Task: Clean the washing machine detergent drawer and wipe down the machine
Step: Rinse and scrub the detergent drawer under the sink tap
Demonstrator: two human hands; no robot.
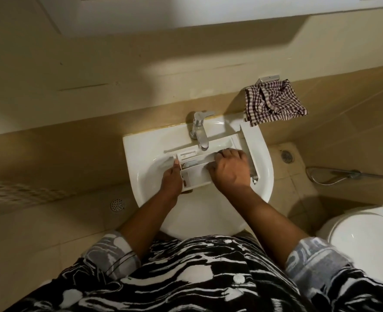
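Note:
A white detergent drawer [195,174] lies across the basin of a white sink [141,152], under the chrome tap [200,129]. Its front panel [251,140] reaches over the sink's right rim. My left hand [171,181] grips the drawer's left end, thumb along its edge. My right hand [229,170] lies on top of the drawer's right half, fingers curled down into a compartment; what the fingertips touch is hidden. No running water is visible.
A checked brown-and-white cloth [273,102] hangs from a wall holder behind the sink on the right. A white toilet [361,237] stands at the lower right. A spray hose [343,174] lies along the right wall, near a floor drain [286,156].

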